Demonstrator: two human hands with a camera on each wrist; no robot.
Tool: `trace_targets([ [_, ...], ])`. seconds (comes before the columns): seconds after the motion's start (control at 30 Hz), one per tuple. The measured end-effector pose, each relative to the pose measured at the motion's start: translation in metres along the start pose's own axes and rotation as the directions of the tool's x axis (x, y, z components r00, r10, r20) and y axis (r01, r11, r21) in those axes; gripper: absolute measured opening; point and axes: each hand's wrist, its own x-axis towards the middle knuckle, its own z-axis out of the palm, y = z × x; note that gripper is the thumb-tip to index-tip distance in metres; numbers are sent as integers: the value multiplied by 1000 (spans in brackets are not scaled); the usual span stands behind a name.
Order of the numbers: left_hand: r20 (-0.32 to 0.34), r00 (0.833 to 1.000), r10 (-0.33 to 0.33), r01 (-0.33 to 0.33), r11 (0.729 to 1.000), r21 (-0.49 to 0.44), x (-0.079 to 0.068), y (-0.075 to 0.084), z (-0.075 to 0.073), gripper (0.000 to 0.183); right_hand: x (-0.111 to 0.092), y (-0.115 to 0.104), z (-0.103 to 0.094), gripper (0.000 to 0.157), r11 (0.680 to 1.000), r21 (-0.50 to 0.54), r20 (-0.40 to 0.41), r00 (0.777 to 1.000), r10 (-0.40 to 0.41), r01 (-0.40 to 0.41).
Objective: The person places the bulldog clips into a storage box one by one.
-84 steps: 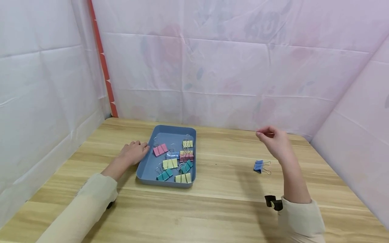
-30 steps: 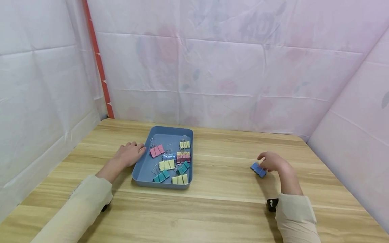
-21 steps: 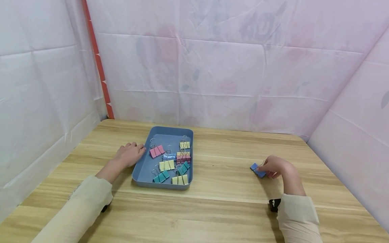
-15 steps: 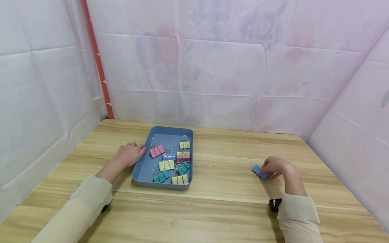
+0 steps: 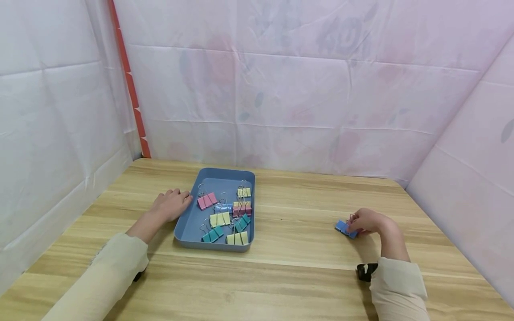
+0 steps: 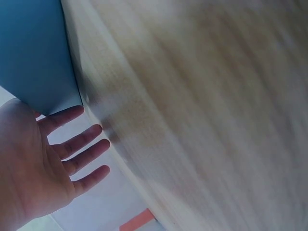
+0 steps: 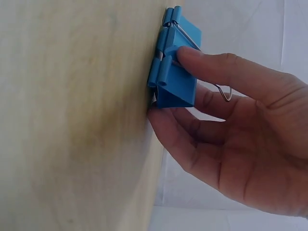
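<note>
My right hand [image 5: 371, 220] pinches a blue binder clip [image 5: 342, 226] low over the right part of the wooden table. In the right wrist view the thumb presses one face of the clip [image 7: 180, 82], and the other fingers curl behind and below it. A wire handle sticks out past the thumb. My left hand [image 5: 170, 206] lies at the left wall of a blue-grey tray [image 5: 213, 245]. From the left wrist, its fingers look straight and spread, fingertips at the table beside the tray wall [image 6: 33, 48]. Several binder clips in pink, yellow, teal and blue lie inside the tray.
A wooden table [image 5: 281, 276] runs under both hands. White patterned cloth [image 5: 289, 89] hangs behind it and on both sides, with a red strip [image 5: 130, 84] at the back left corner. A black band [image 5: 366, 272] shows at the right wrist.
My right hand has come down from above the table and taken hold of the blue binder clip, which has turned and shifted slightly right. The left hand stays at the tray.
</note>
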Motion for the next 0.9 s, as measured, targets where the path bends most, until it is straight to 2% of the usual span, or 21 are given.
trace_targets([
  [0.17, 0, 1000, -1, 1, 1000, 3, -1, 1, 0, 54, 1, 2, 0, 21, 1000, 2, -11, 1000, 6, -6],
  [0.4, 4, 1000, -3, 3, 1000, -5, -1, 1, -1, 54, -1, 5, -4, 8, 1000, -7, -42, 999, -24, 23],
  [0.6, 0, 1000, 2, -2, 1000, -4, -1, 1, 0, 54, -3, 5, -9, 20, 999, -28, -74, 996, -48, 46],
  [0.9, -3, 1000, 3, -3, 1000, 0, -1, 1, -1, 54, -6, -3, -14, 19, 996, -68, -110, 992, -59, 52],
])
